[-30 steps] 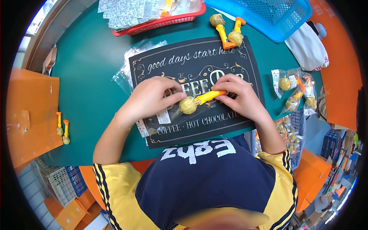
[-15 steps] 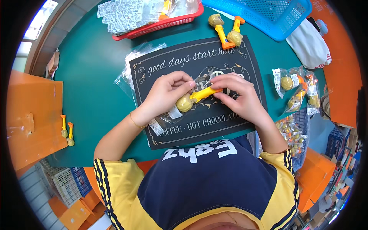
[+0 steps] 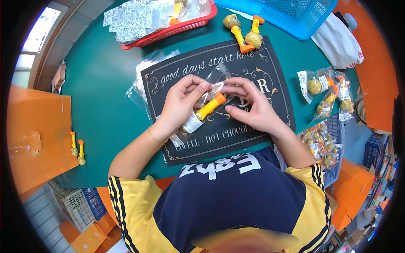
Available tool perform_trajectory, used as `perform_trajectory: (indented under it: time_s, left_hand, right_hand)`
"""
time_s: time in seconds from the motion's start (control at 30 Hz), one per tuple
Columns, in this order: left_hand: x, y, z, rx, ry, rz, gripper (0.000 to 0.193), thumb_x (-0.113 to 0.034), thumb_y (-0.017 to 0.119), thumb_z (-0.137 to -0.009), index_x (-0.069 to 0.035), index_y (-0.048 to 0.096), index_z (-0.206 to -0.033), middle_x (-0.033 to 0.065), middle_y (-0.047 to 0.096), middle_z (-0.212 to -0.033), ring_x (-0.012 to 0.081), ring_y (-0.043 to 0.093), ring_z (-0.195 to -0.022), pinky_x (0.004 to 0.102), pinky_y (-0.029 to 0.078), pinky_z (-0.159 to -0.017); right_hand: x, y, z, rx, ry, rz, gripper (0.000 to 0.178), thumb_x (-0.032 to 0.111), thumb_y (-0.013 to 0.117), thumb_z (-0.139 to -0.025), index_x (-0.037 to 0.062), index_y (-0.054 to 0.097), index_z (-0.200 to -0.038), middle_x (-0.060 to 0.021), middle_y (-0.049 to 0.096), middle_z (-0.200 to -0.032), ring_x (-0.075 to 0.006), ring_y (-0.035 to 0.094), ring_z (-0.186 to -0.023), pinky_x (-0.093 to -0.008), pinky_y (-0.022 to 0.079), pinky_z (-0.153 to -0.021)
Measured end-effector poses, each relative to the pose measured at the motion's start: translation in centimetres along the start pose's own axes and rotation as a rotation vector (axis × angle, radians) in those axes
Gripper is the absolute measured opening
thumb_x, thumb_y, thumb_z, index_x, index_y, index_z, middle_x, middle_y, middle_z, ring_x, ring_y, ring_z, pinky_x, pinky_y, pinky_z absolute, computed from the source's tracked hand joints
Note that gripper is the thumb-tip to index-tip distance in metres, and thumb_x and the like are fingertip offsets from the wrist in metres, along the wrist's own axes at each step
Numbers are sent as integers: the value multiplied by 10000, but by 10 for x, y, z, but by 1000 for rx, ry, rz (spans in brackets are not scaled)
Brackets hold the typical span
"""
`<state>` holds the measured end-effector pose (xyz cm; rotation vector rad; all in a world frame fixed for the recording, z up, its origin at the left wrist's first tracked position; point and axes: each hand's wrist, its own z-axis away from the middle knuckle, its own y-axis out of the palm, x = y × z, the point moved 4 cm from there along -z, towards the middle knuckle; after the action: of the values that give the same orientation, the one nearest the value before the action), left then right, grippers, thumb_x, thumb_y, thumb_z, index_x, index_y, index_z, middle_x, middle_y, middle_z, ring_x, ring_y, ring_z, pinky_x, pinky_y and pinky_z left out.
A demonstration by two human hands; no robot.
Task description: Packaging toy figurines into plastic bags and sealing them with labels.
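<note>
Left hand (image 3: 179, 105): fingers closed on the upper edge of a clear plastic sleeve (image 3: 209, 90), pinching the film near its mouth.
Right hand (image 3: 252, 109): thumb and forefinger pinched on the same sleeve from the other side; remaining fingers curled below the toy.
Toy (image 3: 206, 110): yellow stem with orange cap, lying slantwise between the two hands above the black placemat (image 3: 261, 69), its lower end near a white label; how far it sits inside the sleeve cannot be told.
Risk, slip: the film looks thin and glossy; a pinch on one layer only would probably let the toy slide out toward the mat.
Risk, tear: pulling the two edges apart against the orange cap could split the sleeve mouth.
Risk, crowding: spare sleeves (image 3: 141, 86) lie just beside the left wrist; a sweep of the forearm might push them off the mat.
Bench (image 3: 101, 101): teal surface, carrying the placemat at its centre.
Far edge: red basket (image 3: 177, 27) of small printed packets, blue basket (image 3: 303, 17) beside it, and two unbagged toys (image 3: 242, 33) between them and the mat.
Right side: bagged toys (image 3: 327, 90) on the bench, more heaped in a bin (image 3: 322, 147) lower down.
Left side: orange panel (image 3: 33, 135) with two small toys (image 3: 76, 147) at its edge.
Room: crates and orange boxes crowd the floor (image 3: 84, 211) below the bench.
</note>
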<state>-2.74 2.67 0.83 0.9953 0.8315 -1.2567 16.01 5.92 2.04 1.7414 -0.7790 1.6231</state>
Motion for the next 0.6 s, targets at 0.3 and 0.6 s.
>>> perform_trajectory:
  time_s: [0.3, 0.6]
  left_hand:
    - [-7, 6, -6, 36, -99, 96, 135, -183, 548, -972, -54, 577, -998, 61, 666, -1015, 99, 639, -883, 215, 526, -673]
    - [10, 5, -16, 114, -95, -4, 149, -182, 555, -971, -41, 600, -965, 70, 657, -1000, 93, 629, -818, 211, 522, -647]
  right_hand:
    - [5, -4, -5, -38, -74, 425, 245, 62, 715, -826, 0, 596, -1030, -51, 668, -960, -108, 628, -895, -233, 465, -779]
    - [-1, -13, -6, 116, 135, 266, 134, 110, 694, -860, 36, 584, -878, 2, 645, -899, -13, 528, -739, -184, 368, -606]
